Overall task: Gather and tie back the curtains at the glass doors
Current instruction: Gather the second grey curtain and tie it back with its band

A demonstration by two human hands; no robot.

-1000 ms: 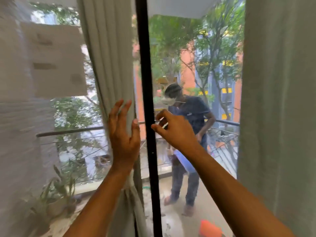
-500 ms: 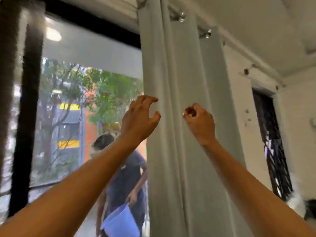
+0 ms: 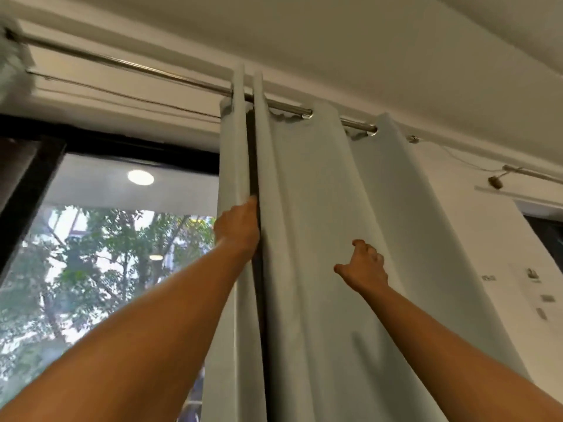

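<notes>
Buried in the dark gap between the two leftmost folds of the curtain (image 3: 304, 239), the fingers of the left hand (image 3: 239, 226) are hidden. It cannot be told whether the fold is gripped or only pressed. Just the back of the hand and the wrist are seen, laid over the front of the outer fold.

To the right of that hold and slightly lower, the right hand (image 3: 364, 266) is held before a broad pleat. Its fingers are loosely curled, its thumb is stretched out leftward, and nothing is enclosed. Contact with the cloth cannot be judged.

The curtain is made of thick, matt, pale grey-green cloth and is hung in deep, rounded vertical pleats. Above both hands it is threaded by metal rings (image 3: 306, 114) onto a polished round rod (image 3: 152, 71), which is seen running up and away to the left. Its lower part is cut off by the bottom edge, as are both bare forearms.

Left of the left hand, a glass door (image 3: 106, 254) is framed in black. Blurred green trees are seen through the pane, and a round lamp (image 3: 140, 177) is reflected in it. Beyond the right hand, a white wall (image 3: 472, 239) is dotted with small marks too blurred to be identified.
</notes>
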